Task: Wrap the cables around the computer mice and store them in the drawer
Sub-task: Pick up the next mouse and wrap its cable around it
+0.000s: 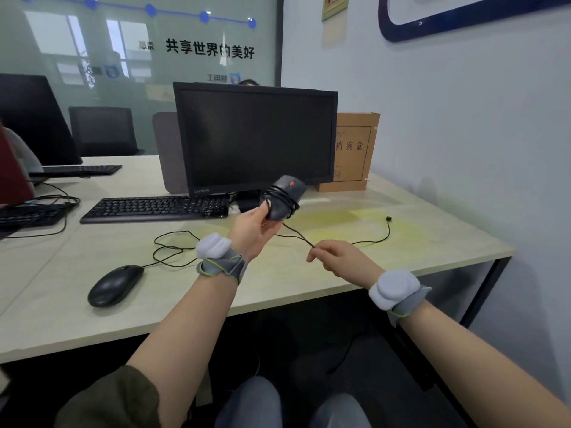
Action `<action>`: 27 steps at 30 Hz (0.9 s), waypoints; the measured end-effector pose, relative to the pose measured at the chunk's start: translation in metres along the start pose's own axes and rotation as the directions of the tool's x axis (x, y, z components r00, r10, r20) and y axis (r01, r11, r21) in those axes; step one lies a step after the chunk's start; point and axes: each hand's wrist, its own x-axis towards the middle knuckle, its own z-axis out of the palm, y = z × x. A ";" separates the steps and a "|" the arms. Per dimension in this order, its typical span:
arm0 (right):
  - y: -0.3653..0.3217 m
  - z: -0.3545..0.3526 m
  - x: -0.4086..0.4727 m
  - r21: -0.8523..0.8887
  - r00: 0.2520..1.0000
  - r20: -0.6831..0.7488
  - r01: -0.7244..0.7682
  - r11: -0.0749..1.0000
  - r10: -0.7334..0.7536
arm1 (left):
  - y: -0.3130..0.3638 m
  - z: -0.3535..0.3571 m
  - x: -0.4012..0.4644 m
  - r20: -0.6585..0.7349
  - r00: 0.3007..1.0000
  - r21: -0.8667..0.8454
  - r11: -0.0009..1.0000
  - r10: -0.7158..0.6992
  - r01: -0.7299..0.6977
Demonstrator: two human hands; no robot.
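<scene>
Several turns of thin black cable (340, 242) already cross the dark grey computer mouse with the red scroll wheel (285, 197), which the left hand (255, 228) holds up above the pale wooden desk (432, 261), fingers and thumb curled round its near end. The right hand (336, 257) pinches the loose run of that cable between thumb and fingertips, just right of the raised mouse and nearer to the person. From the pinch the cable trails on to the right across the desk and ends in a small black plug (388, 218), well apart from both hands.

To wind well, I would keep the cable lightly taut, lay each new turn just beside the last across the waist of the mouse, and let the left thumb trap every turn so it cannot slip off the rounded end. The plug wants watching as it drags in across the desk, and enough tail should be left to tuck it under a turn.

A second, rounded black mouse (114, 285) lies on the near left of the desk, its own cable in loose loops beside it, not yet wound.

No drawer shows in this view, so what it holds cannot be told. One brown cardboard file box (355, 149) stands closed at the far right, beside the black monitor (256, 137); its contents are hidden
</scene>
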 end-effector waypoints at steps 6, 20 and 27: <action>-0.022 -0.016 -0.001 -0.354 0.977 -0.132 0.110 0.929 -0.166 | -0.005 -0.013 0.001 -0.023 0.999 0.335 0.941 0.049 -0.038; -0.038 -0.052 0.003 -0.036 0.982 -0.065 0.175 0.984 -0.177 | -0.012 -0.007 -0.021 0.385 0.821 0.685 0.727 -0.421 0.052; -0.036 -0.055 0.003 0.028 0.978 -0.048 0.204 0.979 -0.202 | -0.013 -0.004 -0.021 0.409 0.780 0.709 0.703 -0.475 0.056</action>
